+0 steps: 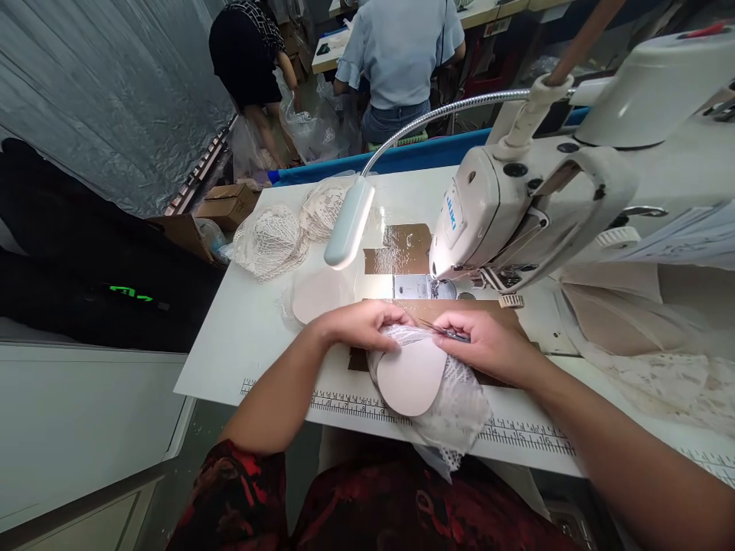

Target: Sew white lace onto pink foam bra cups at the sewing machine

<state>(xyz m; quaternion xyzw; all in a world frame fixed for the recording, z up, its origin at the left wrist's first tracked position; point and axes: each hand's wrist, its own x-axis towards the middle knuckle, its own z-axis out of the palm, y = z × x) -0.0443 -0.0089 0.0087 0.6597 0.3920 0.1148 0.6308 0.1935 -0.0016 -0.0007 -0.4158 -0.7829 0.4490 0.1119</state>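
My left hand (360,323) is closed, pinching the upper left edge of a pale pink padded cup (411,376) with white lace (459,405) under it, near the table's front edge. At the cup's upper right, my right hand (488,344) is closed on small thread snips (448,331), whose tips point left toward the lace. Both hands lie just in front of the needle area of a white sewing machine (505,222).
A gooseneck lamp (349,226) hangs over the white table (241,337). Stacks of lace cups (276,239) and one pink cup (313,300) lie at the left. More lace fabric (660,367) lies at the right. Two people stand at the back beside cardboard boxes (227,205).
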